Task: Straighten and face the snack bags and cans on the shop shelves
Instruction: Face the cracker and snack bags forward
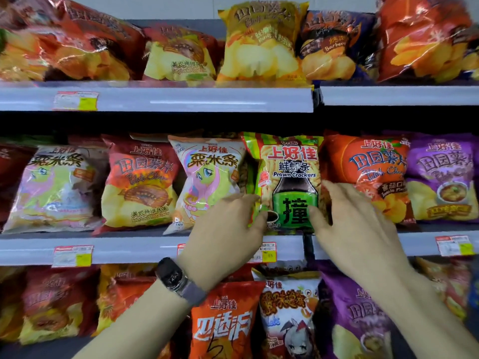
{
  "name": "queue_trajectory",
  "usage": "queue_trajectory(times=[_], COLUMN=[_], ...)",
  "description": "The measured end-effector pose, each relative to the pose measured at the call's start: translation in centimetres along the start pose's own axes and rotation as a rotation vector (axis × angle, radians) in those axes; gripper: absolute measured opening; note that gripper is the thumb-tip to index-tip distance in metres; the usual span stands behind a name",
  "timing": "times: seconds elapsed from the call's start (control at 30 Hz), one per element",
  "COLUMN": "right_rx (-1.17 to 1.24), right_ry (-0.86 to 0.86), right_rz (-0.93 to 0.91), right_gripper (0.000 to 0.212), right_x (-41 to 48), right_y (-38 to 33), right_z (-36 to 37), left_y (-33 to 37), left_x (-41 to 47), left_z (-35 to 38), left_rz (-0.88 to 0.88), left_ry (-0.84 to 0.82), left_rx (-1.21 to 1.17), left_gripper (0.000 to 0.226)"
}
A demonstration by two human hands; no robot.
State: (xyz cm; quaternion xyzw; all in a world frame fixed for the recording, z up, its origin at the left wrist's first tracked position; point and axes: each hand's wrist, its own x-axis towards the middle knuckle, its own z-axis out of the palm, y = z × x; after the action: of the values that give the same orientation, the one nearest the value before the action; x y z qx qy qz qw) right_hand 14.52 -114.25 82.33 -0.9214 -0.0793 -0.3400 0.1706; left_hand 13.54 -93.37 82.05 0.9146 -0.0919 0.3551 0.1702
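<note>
Mid-facing on the middle shelf (155,251): pinching the green prawn cracker bag (293,161) by its 2 lower corners with left hand (228,229) and right hand (360,229). Next likely calls for seating it upright, label forward, square to the shelf edge.

snack bags (140,182) packed tight, dark gap (181,123) above seemingly free

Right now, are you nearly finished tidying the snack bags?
About midway, I'd guess. Done: the tomato chips bag and purple chips bag on the middle shelf stand upright, labels forward. In hand: the left hand and right hand grip the sides of the green Prawn Crackers bag. Left: the pony bag beside it leans, and the big red bag on the top shelf lies tilted.
</note>
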Motion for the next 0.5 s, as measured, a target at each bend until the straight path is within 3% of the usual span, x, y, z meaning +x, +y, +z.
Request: queue_trajectory(times=[0.2, 0.4, 0.5], right_rx=[-0.084, 0.039, 0.162], right_ry=[0.025, 0.015, 0.045], right_rz=[0.016, -0.063, -0.121], right_gripper=[0.042, 0.043, 0.036], right_x=[-3.9, -5.7, -5.6], right_y=[-7.3, -15.5, -19.4], right_z=[0.4, 4.0, 5.8], left_y=[-5.4, -12.8, -16.2], left_x=[-4.3, -8.6, -10.0], left_z=[-4.8, -10.9, -14.0], left_rz=[-0.034, -0.15, -0.236], left_ry=[-0.034, -0.049, -0.059], left_rx=[0.214, 0.3, 0.331], left_gripper=[0.048, 0.046, 0.058])
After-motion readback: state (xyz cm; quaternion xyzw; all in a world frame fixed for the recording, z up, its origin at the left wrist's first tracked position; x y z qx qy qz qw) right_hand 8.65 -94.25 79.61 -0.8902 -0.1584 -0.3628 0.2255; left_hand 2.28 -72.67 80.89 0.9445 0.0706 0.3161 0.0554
